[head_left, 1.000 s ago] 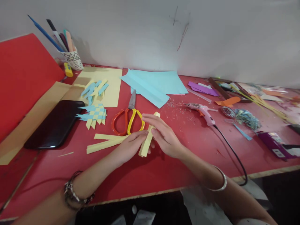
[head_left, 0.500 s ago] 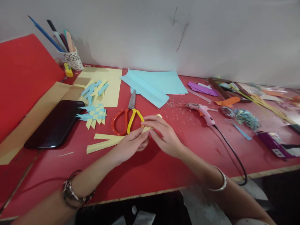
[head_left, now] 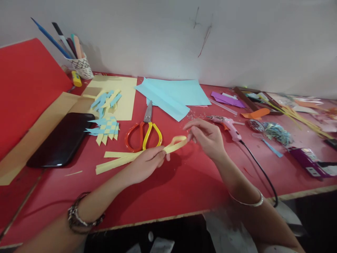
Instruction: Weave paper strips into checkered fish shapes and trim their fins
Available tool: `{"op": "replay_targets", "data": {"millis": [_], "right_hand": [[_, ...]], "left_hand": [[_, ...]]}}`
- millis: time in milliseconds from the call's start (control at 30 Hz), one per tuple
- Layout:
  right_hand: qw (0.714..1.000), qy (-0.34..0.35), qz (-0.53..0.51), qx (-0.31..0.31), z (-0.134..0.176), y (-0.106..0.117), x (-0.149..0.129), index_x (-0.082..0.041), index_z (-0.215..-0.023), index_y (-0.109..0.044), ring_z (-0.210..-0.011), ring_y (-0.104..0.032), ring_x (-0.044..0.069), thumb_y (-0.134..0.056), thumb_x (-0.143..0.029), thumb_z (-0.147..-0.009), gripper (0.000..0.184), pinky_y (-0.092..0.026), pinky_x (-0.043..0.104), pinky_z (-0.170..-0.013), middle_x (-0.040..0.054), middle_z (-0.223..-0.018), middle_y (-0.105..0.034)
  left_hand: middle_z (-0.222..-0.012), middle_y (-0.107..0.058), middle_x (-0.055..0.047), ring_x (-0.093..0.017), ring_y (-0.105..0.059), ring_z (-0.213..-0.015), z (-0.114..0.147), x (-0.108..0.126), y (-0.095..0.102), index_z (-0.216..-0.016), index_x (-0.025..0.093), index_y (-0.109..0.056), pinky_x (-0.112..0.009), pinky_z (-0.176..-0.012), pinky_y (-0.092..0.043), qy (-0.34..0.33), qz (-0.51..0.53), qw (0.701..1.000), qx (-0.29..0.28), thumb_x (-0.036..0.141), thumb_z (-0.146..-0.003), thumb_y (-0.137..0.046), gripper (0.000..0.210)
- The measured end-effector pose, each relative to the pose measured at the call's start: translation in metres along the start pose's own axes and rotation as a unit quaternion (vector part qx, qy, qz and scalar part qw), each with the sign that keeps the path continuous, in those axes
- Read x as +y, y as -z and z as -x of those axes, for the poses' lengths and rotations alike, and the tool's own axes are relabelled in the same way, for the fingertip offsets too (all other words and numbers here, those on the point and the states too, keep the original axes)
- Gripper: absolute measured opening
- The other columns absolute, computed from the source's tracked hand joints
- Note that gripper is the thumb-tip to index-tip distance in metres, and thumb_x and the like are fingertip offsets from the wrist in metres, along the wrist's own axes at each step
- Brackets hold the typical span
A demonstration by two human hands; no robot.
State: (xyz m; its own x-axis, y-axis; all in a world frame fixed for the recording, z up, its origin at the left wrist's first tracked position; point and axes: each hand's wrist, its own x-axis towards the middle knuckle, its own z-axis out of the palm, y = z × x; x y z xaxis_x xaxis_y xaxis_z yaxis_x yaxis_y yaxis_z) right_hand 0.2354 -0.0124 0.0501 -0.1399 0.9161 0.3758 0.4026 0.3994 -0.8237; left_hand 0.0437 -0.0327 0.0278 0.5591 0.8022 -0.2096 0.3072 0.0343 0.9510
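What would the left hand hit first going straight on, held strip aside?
Probably the right hand, in line just past the looped end of the yellow paper strip in the left hand; depth is unclear from one view.

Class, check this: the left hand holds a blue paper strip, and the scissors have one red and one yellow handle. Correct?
Not quite: the head view shows the paper strip in the left hand is pale yellow, not blue. The scissors are as stated.
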Motion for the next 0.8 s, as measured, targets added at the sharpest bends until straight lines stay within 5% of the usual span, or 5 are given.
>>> {"op": "replay_targets", "data": {"millis": [100, 200, 333, 633, 800], "right_hand": [[0.996, 0.078, 0.048, 0.003, 0.0002, 0.0005, -0.0005, -0.021, -0.083, -0.057, -0.074, -0.057, 0.015, -0.041, -0.018, -0.076, 0.018, -0.045, 0.031, -0.066, 0.0041, -0.083, -0.06], [0.965, 0.156, 0.157, -0.138, 0.0028, -0.0009, -0.0035, -0.024, -0.092, -0.056, -0.095, -0.053, 0.019, -0.046, -0.02, -0.074, 0.021, -0.031, 0.043, -0.092, 0.0048, -0.1, -0.059], [0.935, 0.152, 0.184, -0.264, 0.0059, -0.0032, -0.0046, -0.022, -0.084, -0.052, -0.087, -0.056, 0.016, -0.053, -0.03, -0.075, 0.013, -0.013, 0.046, -0.101, 0.0024, -0.093, -0.06], [0.932, 0.134, 0.207, -0.267, 0.0052, -0.0035, -0.0024, -0.022, -0.089, -0.05, -0.085, -0.056, 0.015, -0.05, -0.032, -0.079, 0.014, -0.015, 0.042, -0.1, 0.0026, -0.09, -0.059], [0.928, 0.159, 0.225, -0.25, 0.0064, -0.0046, -0.0008, -0.022, -0.091, -0.048, -0.085, -0.056, 0.015, -0.048, -0.029, -0.079, 0.014, -0.015, 0.041, -0.099, 0.0031, -0.091, -0.059]], "left_hand": [[-0.056, -0.043, 0.004, -0.012, -0.041, -0.053, 0.0012, 0.0026, -0.0007, -0.073, 0.02, -0.053, -0.023, -0.053, -0.031, -0.027, -0.065, 0.997, 0.014, 0.033, -0.084, -0.032, 0.027], [-0.059, -0.051, 0.001, -0.014, -0.046, -0.057, 0.0026, 0.0071, -0.0023, -0.068, 0.02, -0.054, -0.024, -0.055, -0.03, -0.054, -0.163, 0.985, 0.021, 0.03, -0.083, -0.034, 0.027], [-0.056, -0.049, 0.002, -0.014, -0.045, -0.053, 0.0025, 0.0077, -0.0021, -0.064, 0.02, -0.05, -0.024, -0.052, -0.028, -0.059, -0.168, 0.984, 0.024, 0.028, -0.083, -0.034, 0.027], [-0.051, -0.035, 0.006, -0.01, -0.036, -0.048, -0.0016, 0.0027, 0.0036, -0.056, 0.02, -0.036, -0.023, -0.051, -0.028, -0.012, -0.095, 0.995, 0.007, 0.033, -0.085, -0.031, 0.031], [-0.052, -0.034, 0.007, -0.01, -0.035, -0.049, -0.0009, 0.0016, 0.0062, -0.068, 0.019, -0.047, -0.022, -0.051, -0.028, 0.015, -0.057, 0.998, -0.005, 0.036, -0.085, -0.031, 0.029]]}}
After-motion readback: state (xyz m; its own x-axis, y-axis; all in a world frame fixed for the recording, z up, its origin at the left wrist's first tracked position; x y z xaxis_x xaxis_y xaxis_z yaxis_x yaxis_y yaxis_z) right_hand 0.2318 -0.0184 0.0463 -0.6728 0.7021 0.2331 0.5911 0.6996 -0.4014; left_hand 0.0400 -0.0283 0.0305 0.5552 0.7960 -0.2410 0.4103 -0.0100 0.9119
